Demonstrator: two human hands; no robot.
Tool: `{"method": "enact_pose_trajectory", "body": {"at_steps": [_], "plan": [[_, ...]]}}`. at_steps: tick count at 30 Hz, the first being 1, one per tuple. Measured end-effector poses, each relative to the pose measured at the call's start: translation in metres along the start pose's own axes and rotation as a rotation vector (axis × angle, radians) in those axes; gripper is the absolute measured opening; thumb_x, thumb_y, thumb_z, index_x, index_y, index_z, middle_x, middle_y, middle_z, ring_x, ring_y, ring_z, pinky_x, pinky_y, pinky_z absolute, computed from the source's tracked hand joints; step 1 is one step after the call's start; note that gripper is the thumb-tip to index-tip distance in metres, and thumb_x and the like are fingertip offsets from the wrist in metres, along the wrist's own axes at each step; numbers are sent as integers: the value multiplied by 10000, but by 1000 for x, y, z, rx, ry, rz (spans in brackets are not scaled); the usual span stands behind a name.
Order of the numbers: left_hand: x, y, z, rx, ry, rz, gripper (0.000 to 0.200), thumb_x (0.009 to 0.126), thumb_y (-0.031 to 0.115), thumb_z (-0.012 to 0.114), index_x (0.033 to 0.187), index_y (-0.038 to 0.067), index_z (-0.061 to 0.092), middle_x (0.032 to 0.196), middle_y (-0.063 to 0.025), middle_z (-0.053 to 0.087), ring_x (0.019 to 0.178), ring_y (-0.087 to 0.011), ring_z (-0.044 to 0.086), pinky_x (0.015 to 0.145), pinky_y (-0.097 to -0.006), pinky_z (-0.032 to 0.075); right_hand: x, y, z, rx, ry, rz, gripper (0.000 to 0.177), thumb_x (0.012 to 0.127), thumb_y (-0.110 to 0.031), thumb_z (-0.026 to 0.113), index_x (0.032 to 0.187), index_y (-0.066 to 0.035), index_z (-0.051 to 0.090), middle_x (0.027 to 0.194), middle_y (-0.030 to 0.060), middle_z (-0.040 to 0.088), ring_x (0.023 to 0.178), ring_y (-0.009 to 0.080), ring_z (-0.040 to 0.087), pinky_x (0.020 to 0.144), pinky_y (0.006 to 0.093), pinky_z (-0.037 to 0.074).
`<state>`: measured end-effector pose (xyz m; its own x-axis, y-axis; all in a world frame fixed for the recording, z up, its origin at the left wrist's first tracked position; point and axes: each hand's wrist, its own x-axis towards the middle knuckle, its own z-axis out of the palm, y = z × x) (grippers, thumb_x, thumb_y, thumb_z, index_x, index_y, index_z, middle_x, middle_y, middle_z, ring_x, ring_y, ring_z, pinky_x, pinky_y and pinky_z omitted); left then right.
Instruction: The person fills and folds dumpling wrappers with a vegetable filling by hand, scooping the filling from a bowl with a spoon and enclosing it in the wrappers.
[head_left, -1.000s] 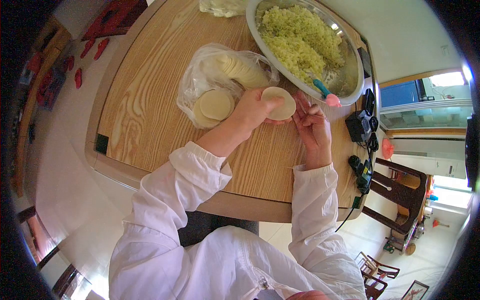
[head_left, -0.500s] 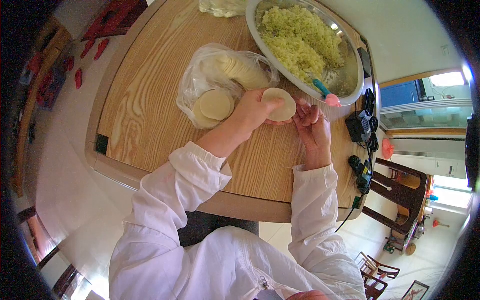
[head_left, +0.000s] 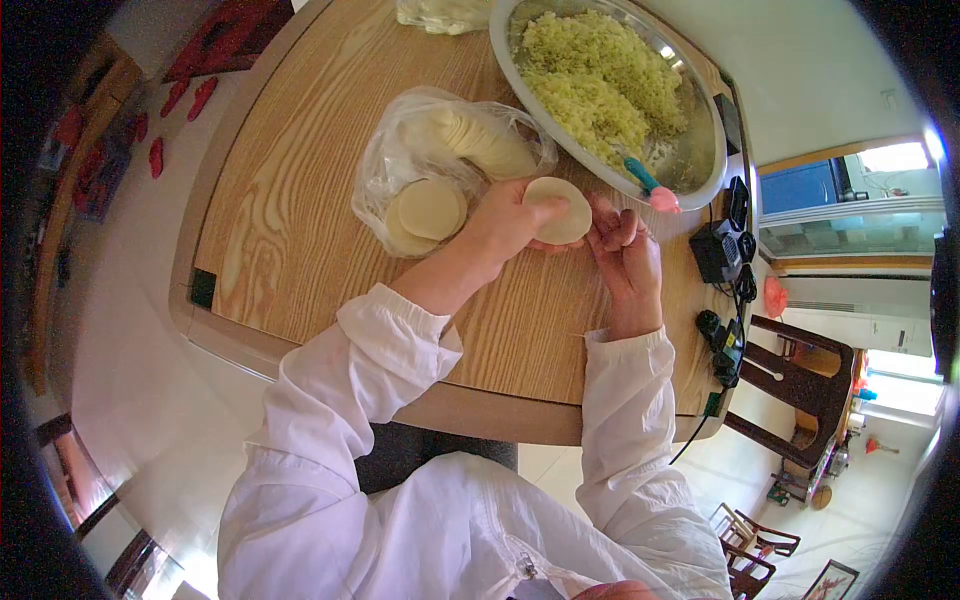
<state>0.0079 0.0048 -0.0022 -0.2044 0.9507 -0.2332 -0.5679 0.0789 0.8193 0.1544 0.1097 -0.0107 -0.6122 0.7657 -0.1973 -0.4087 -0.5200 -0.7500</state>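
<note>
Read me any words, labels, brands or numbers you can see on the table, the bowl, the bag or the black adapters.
No text can be read anywhere.
The black power adapter may carry a label, but it is too small and blurred to tell.
The metal bowl, the plastic bag and the dumpling wrapper in the left hand show no print.

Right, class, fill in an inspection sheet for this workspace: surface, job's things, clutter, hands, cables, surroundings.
Surface: wooden table, rounded edge.
Job's things: round dough wrapper; bag of wrappers; metal bowl of chopped filling; spoon in the bowl.
Clutter: second plastic bag at the far edge.
Hands: left hand holds the wrapper; right hand open, fingertips at its edge.
Cables: black power adapters and cables at the table's right edge.
Surroundings: wooden chair; red items on the floor.
</note>
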Motion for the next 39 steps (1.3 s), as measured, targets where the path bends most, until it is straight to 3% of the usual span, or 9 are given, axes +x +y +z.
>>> {"method": "enact_pose_trajectory", "body": {"at_steps": [3, 6, 24, 27, 30, 33, 39], "plan": [[-1, 1, 1, -28, 10, -16, 253, 818, 175, 561, 993, -8, 566, 886, -117, 636, 715, -221, 647, 592, -286, 527, 4, 0, -17, 172, -135, 45, 249, 730, 54, 406, 509, -60, 406, 682, 131, 546, 899, 327, 541, 881, 454, 416], [-2, 2, 1, -18, 8, -20, 247, 818, 174, 560, 988, -6, 566, 883, -113, 638, 712, -220, 648, 593, -285, 526, 0, -2, -11, 131, -40, 25, 258, 755, 31, 403, 518, -71, 397, 581, 91, 471, 866, 322, 540, 885, 472, 409], [-1, 0, 2, -10, 15, 0, 244, 816, 167, 570, 991, -2, 570, 872, -112, 637, 707, -217, 646, 568, -273, 525, -1, -3, -8, 124, -22, 20, 285, 772, 51, 366, 516, -71, 395, 577, 85, 481, 885, 305, 552, 881, 465, 419], [-2, 0, 3, -11, 20, 5, 251, 815, 168, 572, 999, -1, 568, 877, -109, 637, 707, -215, 645, 578, -276, 526, -3, -3, -4, 49, -32, 19, 314, 800, -31, 429, 501, -98, 363, 573, 53, 467, 947, 245, 533, 823, 341, 412], [-2, 0, 3, -5, 18, 3, 258, 813, 169, 575, 1007, -1, 566, 886, -108, 636, 712, -219, 646, 582, -280, 527, -2, -2, -8, 49, -32, 22, 316, 805, -36, 429, 502, -99, 365, 571, 50, 465, 949, 240, 533, 817, 340, 413], [-3, 1, 4, -12, 25, -17, 260, 812, 171, 578, 1008, 1, 567, 892, -105, 636, 718, -221, 646, 586, -279, 528, 1, -1, -11, 136, -37, 26, 291, 779, 46, 378, 515, -72, 409, 566, 87, 485, 879, 299, 557, 867, 443, 426], [-3, 1, 3, -25, 1, -13, 269, 814, 174, 575, 1018, -1, 560, 894, -102, 636, 721, -223, 646, 599, -278, 531, 1, -1, -11, 134, -46, 21, 294, 781, 48, 384, 513, -72, 407, 560, 87, 485, 882, 302, 559, 863, 448, 425]]}}
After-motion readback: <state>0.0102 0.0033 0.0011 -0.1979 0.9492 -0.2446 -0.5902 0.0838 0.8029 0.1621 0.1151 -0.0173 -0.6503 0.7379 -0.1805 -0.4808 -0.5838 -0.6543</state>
